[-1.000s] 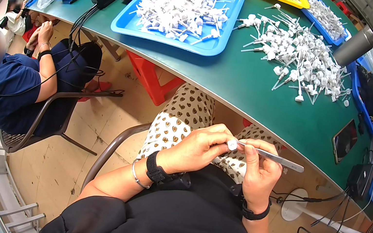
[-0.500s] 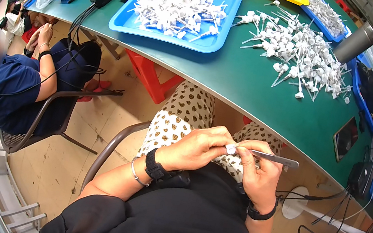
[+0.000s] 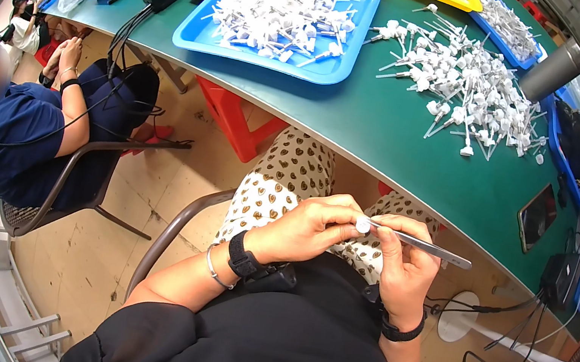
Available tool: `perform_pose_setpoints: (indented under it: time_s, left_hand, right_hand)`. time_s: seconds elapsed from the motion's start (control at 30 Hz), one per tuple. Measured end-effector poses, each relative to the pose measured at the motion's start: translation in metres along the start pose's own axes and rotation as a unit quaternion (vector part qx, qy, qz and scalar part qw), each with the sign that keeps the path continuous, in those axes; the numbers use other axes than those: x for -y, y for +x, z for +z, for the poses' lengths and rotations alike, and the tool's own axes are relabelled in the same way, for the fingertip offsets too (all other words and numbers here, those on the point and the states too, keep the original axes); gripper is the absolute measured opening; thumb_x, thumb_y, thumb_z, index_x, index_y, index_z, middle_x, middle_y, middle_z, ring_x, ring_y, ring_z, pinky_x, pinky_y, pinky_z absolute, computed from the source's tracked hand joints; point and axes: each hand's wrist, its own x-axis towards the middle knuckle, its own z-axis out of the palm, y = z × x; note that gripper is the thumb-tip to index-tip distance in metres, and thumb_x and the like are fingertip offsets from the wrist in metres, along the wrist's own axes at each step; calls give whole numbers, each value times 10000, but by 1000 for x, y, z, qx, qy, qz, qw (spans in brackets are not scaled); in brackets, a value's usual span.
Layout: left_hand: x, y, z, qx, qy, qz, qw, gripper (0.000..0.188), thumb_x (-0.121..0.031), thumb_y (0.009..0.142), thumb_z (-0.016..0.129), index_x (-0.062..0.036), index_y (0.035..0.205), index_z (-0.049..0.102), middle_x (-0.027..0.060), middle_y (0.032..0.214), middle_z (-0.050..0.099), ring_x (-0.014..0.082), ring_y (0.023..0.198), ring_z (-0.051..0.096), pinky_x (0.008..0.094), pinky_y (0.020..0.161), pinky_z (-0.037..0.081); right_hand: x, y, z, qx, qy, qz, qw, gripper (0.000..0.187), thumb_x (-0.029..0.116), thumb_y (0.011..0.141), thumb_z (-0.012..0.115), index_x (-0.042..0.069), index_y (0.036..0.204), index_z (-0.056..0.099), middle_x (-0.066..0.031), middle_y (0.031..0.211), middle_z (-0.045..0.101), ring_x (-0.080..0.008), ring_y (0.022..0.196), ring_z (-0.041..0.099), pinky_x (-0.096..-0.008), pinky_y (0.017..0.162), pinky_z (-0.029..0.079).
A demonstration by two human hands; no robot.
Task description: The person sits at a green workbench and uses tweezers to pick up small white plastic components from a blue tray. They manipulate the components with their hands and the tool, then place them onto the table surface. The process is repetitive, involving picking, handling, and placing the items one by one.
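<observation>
Above my lap, my left hand [image 3: 317, 225] pinches a small round white plastic piece [image 3: 363, 225] between thumb and fingers. My right hand [image 3: 408, 266] is closed around a pair of metal tweezers [image 3: 439, 251]; their back end sticks out to the right. The tweezers' tips meet the white piece, but the fingers partly hide the contact. Beyond my hands, a pile of white plastic pieces with thin stems [image 3: 475, 85] lies loose on the green table [image 3: 390, 132]. More such pieces fill a blue tray [image 3: 264, 62] to its left.
At the table's right are a phone [image 3: 536, 216], a grey metal cylinder [image 3: 554, 70] and a black power box [image 3: 560, 276] with hanging cables. Yellow and blue trays line the back. Another person [image 3: 40, 116] sits at the left; a red stool [image 3: 238, 126] stands under the table.
The tweezers' back end has shifted slightly right and down, along with my right hand. The white piece has turned a little in my left fingers, its round face showing more.
</observation>
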Motion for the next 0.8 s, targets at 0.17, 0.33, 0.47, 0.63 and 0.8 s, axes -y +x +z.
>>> perform_pose_setpoints:
  time_s: [0.17,0.33,0.47,0.63,0.8]
  left_hand:
    - [3,0,0,2,9,17,1000,158,-108,1006,621,-7,1102,694,49,969,635,126,793,582,273,671,483]
    - [2,0,-1,6,12,18,1000,154,-96,1000,625,-10,1110,692,56,976,645,144,824,595,281,692,491]
    - [5,0,0,-8,45,42,998,142,-58,975,641,-10,1101,687,73,974,649,179,827,610,298,702,499]
    - [4,-1,2,-26,98,52,994,164,-1,938,658,-19,1100,679,91,975,656,217,853,636,319,726,516]
    - [3,-2,3,-36,111,53,992,196,18,918,670,-30,1108,680,92,964,663,230,862,650,325,734,527]
  right_hand:
    - [1,1,0,-3,14,7,1000,74,8,945,679,-37,1003,676,-116,945,721,-166,815,694,-275,732,558]
    - [1,2,0,-5,28,17,999,69,4,948,673,-43,999,673,-109,913,724,-168,797,709,-272,727,562]
    - [2,3,0,-7,29,25,999,65,-6,950,664,-48,999,671,-105,902,718,-163,797,710,-267,723,563]
    - [4,2,4,-25,38,44,998,63,-10,953,661,-56,994,670,-94,885,710,-151,801,707,-262,721,566]
    - [2,1,6,-33,45,45,997,65,-8,954,663,-58,995,667,-94,889,711,-148,800,705,-261,722,567]
